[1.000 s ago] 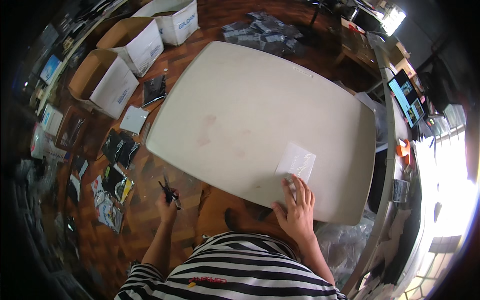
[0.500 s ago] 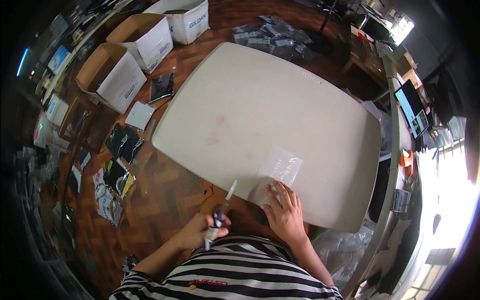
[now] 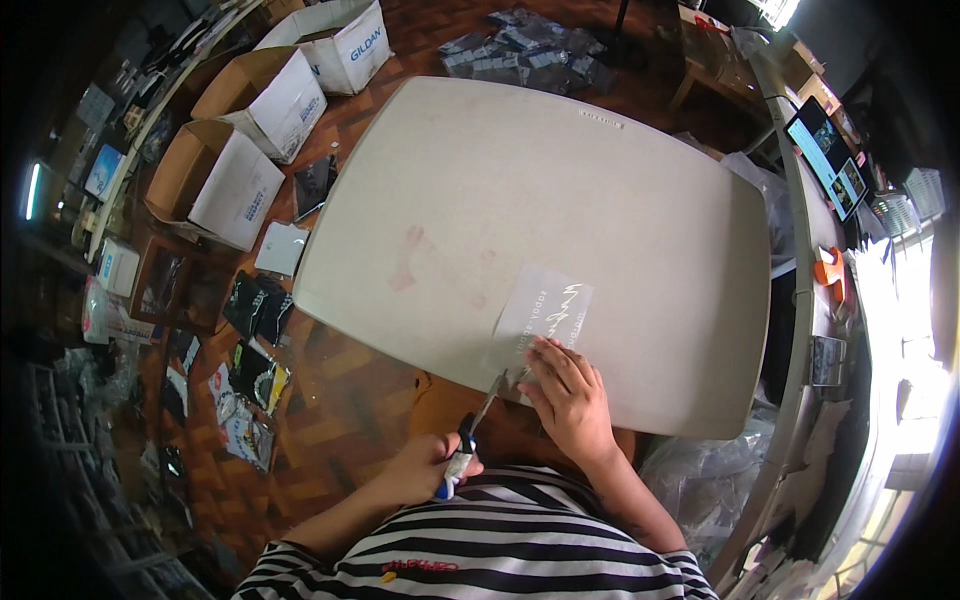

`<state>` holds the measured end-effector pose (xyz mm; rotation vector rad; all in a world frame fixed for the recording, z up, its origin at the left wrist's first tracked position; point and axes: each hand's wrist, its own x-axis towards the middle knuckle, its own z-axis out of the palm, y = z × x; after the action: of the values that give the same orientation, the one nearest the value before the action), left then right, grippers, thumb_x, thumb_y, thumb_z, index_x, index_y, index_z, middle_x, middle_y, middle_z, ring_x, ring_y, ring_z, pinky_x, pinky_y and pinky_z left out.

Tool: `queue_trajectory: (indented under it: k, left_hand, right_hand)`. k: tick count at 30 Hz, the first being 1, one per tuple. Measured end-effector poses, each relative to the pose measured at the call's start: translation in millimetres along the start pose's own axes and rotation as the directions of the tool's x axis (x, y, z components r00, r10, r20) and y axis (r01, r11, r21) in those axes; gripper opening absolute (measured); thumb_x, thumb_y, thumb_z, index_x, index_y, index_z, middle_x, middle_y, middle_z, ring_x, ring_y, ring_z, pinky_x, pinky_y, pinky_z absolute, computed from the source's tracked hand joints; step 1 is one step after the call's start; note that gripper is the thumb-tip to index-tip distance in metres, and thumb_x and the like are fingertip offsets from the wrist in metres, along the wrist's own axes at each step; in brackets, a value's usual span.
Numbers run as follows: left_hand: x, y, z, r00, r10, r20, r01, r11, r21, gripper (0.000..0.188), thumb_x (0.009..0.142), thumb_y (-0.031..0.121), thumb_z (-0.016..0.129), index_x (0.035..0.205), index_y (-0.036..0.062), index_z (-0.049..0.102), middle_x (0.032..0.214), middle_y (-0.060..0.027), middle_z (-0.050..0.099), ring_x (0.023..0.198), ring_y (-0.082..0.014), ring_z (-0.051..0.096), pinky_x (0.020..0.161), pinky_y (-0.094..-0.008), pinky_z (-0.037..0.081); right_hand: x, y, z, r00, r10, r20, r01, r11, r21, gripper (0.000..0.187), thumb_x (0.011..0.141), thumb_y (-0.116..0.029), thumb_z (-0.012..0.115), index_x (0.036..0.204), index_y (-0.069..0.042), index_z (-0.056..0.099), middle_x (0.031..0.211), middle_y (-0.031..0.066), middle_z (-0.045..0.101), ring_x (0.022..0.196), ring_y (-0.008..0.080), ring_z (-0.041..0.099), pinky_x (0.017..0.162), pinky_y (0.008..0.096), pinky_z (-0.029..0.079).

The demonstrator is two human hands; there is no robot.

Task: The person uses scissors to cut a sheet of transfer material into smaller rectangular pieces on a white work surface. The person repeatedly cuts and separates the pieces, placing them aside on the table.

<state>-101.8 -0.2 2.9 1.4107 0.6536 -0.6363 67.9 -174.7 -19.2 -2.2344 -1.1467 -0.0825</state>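
A pair of scissors (image 3: 462, 455) with blue, white and dark handles is gripped in my left hand (image 3: 425, 470), just off the near edge of the table. Its blades point up and to the right, and their tips are by the lower left corner of a translucent sheet (image 3: 530, 310) with pale lettering. That sheet lies flat at the table's near edge. My right hand (image 3: 575, 405) rests on its lower right part, fingers stretched out and thumb apart. Whether the blades touch the sheet is hard to make out.
The pale table (image 3: 450, 180) fills the middle. White cartons (image 3: 235, 190) stand open on the wooden floor at left, with bagged packets (image 3: 255, 305) beside them. More packets (image 3: 530, 50) are heaped beyond the table. At right, a side counter holds a laptop (image 3: 825, 150) and an orange object (image 3: 830, 268).
My left hand has brought the scissors up and right, close to the sheet's corner. My right hand stays on the sheet. The whole view has shifted slightly.
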Motion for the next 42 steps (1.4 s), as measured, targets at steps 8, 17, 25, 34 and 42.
queue_trajectory:
  k: [8,17,25,34,42]
  left_hand:
    - [17.3,-7.8,11.9,0.995,0.086,-0.056,-0.089,0.995,-0.049,0.033,0.089,0.026,0.072,0.072,0.0025,0.055,0.063,-0.0007,0.054,0.057,-0.0075,0.048,0.053,-0.0284,0.038]
    - [19.5,-9.2,11.1,0.989,0.121,-0.089,-0.120,0.993,0.023,0.032,0.088,0.024,0.072,0.072,0.0009,0.058,0.056,-0.0038,0.055,0.052,-0.0106,0.053,0.050,-0.0318,0.039]
    - [8.9,10.8,12.7,0.994,0.074,-0.081,-0.080,0.995,-0.064,0.023,0.091,0.015,0.067,0.077,-0.0015,0.061,0.062,-0.0055,0.061,0.055,-0.0120,0.057,0.053,-0.0295,0.044]
    - [14.4,19.1,5.8,0.992,0.126,0.001,-0.126,0.991,-0.045,0.017,0.096,0.011,0.060,0.086,-0.0031,0.063,0.067,-0.0048,0.061,0.056,-0.0109,0.058,0.052,-0.0262,0.046]
    - [27.4,33.7,1.3,0.997,0.079,-0.015,-0.079,0.994,-0.073,0.023,0.094,0.017,0.064,0.086,-0.0045,0.064,0.066,-0.0065,0.061,0.052,-0.0134,0.059,0.048,-0.0267,0.047]
  right_hand:
    - [-3.0,0.5,2.8,0.999,0.035,-0.007,-0.034,0.999,0.037,0.041,0.084,-0.021,0.074,0.120,-0.004,0.065,0.134,0.0078,0.058,0.122,0.0259,0.057,0.093,0.0378,0.047]
    - [-2.9,-0.7,3.3,0.998,0.058,-0.017,-0.057,0.997,0.043,0.041,0.085,-0.022,0.073,0.121,-0.005,0.064,0.134,0.0070,0.059,0.122,0.0252,0.057,0.093,0.0373,0.047]
    - [-7.7,-2.8,2.2,0.999,-0.025,0.048,0.028,0.997,-0.071,0.040,0.087,-0.028,0.071,0.123,-0.015,0.064,0.142,0.0114,0.052,0.130,0.0282,0.052,0.095,0.0404,0.048]
    - [-12.8,-3.9,6.6,0.997,-0.062,0.052,0.069,0.987,-0.143,0.033,0.087,-0.024,0.068,0.118,-0.014,0.065,0.147,0.0176,0.046,0.136,0.0348,0.045,0.097,0.0432,0.048]
    - [-14.5,-1.5,8.0,0.998,-0.054,0.043,0.058,0.991,-0.119,0.032,0.086,-0.021,0.069,0.117,-0.016,0.068,0.148,0.0148,0.047,0.136,0.0315,0.046,0.099,0.0417,0.046]
